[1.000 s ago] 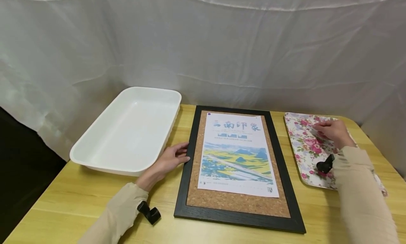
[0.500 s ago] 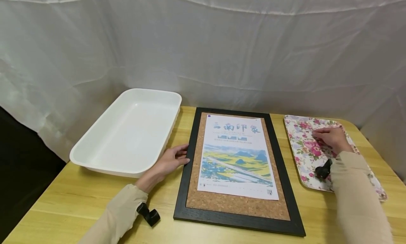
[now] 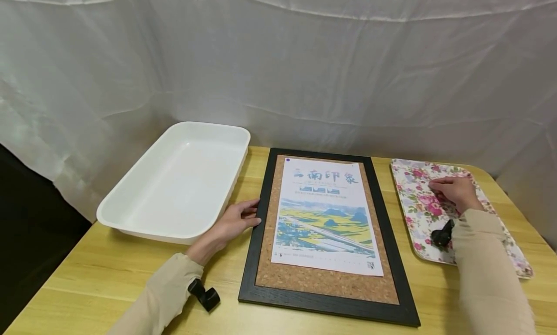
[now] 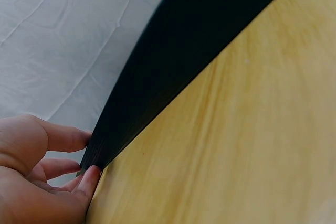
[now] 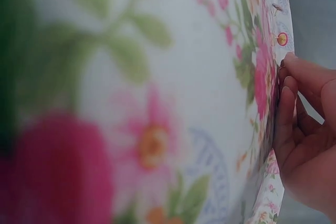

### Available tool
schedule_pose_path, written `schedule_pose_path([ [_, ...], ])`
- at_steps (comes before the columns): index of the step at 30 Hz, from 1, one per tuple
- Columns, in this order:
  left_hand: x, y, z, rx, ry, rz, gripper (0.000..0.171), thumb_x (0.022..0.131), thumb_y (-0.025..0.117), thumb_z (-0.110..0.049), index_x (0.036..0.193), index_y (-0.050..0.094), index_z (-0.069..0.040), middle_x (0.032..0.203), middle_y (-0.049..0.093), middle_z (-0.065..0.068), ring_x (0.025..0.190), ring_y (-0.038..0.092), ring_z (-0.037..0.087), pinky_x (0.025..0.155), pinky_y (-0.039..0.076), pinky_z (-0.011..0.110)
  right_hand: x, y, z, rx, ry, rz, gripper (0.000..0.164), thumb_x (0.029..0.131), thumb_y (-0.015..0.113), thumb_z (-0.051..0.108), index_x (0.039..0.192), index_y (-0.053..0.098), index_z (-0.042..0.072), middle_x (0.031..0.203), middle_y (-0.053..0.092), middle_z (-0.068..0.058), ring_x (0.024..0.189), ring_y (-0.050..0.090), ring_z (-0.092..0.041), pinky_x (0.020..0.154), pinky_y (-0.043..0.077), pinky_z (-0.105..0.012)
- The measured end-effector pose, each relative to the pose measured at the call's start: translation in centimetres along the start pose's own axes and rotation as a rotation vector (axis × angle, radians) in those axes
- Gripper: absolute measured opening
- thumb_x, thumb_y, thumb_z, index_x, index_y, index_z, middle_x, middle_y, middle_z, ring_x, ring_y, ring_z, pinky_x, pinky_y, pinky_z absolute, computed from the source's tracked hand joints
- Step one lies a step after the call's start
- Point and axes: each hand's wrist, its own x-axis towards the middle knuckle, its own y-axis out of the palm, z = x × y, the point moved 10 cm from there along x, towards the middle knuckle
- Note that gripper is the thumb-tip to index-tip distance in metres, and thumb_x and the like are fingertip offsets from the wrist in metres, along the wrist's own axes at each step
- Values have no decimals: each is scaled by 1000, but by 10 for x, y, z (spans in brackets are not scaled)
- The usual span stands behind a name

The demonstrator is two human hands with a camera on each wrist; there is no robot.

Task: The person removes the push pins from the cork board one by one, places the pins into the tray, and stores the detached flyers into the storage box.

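Observation:
A cork board (image 3: 326, 279) with a black wooden frame lies flat on the table, bearing a printed landscape poster (image 3: 328, 214). A purple thumbtack (image 3: 288, 159) sits in the poster's upper left corner. My left hand (image 3: 235, 221) rests against the frame's left side; in the left wrist view its fingertips touch the black edge (image 4: 157, 61). Over the floral tray (image 3: 413, 199) at the right, my right hand (image 3: 457, 190) has thumb and forefinger together. The right wrist view shows a tiny thumbtack (image 5: 282, 65), mostly hidden, between those fingertips, with another thumbtack (image 5: 282, 39) lying nearby.
A deep white plastic basin (image 3: 174, 180) stands left of the board, its rim close above my left wrist. Behind the wooden table (image 3: 109, 272) hangs a grey-white curtain (image 3: 304, 59). Black wrist devices are strapped to both sleeves.
My right forearm has shifted slightly to the left, and the right hand has settled a little lower over the tray. My left hand stays against the frame.

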Motion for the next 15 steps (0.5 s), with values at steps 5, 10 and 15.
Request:
schedule_pose_path([
  [5, 0, 0, 0, 0, -7, -3, 60, 94, 60, -1, 149, 36, -3, 139, 45, 22, 127, 46, 35, 101, 45, 41, -1, 0, 1, -36, 0, -8, 46, 94, 62, 28, 121, 61, -9, 73, 59, 16, 65, 57, -2, 53, 50, -20],
  [10, 0, 1, -1, -1, -4, 3, 60, 94, 60, -2, 149, 35, -3, 139, 45, 22, 127, 46, 36, 101, 45, 42, -4, -1, 4, -27, 2, -4, 52, 95, 60, 30, 125, 56, -13, 72, 59, 16, 65, 58, -1, 54, 50, -20],
  [15, 0, 2, 0, 0, -6, 9, 60, 95, 60, -2, 149, 36, -3, 139, 45, 22, 127, 46, 36, 100, 45, 41, -9, -7, 9, -14, 2, 5, 54, 98, 54, 30, 126, 52, -16, 74, 62, 10, 64, 59, -3, 57, 53, -23],
])
